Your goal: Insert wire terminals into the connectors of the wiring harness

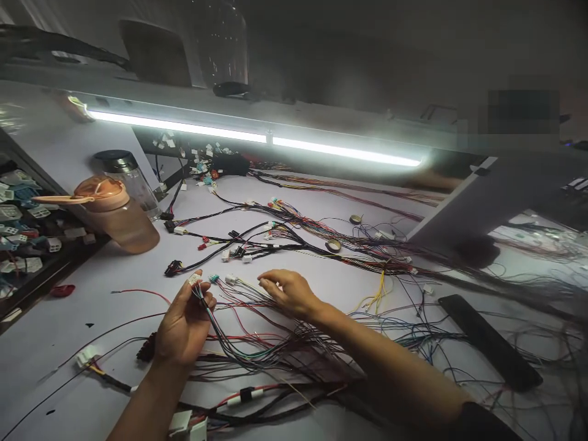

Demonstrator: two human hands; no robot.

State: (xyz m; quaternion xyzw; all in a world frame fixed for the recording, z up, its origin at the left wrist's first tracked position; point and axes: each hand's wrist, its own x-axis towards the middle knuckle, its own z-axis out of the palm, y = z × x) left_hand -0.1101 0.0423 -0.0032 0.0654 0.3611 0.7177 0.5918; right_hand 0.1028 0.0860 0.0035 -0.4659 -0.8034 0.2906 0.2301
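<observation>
My left hand (186,321) is closed around a white plug connector (195,280), pinched near the fingertips, with a bundle of thin wires (225,340) trailing from it to the right. A short way to the right, my right hand (291,293) hovers over loose wires with its thumb and fingers drawn together; whatever they hold, if anything, is too small to make out. Between the hands lie a teal connector (214,278) and another white connector (231,280), both with wires attached.
Taped wire harnesses (303,245) run across the white table behind my hands. At the left stand an orange-lidded bottle (124,214), a clear dark-capped bottle (142,184) and a rack of connectors (27,233). A long black object (491,343) lies on wires at right. Tape rolls (333,246) sit mid-table.
</observation>
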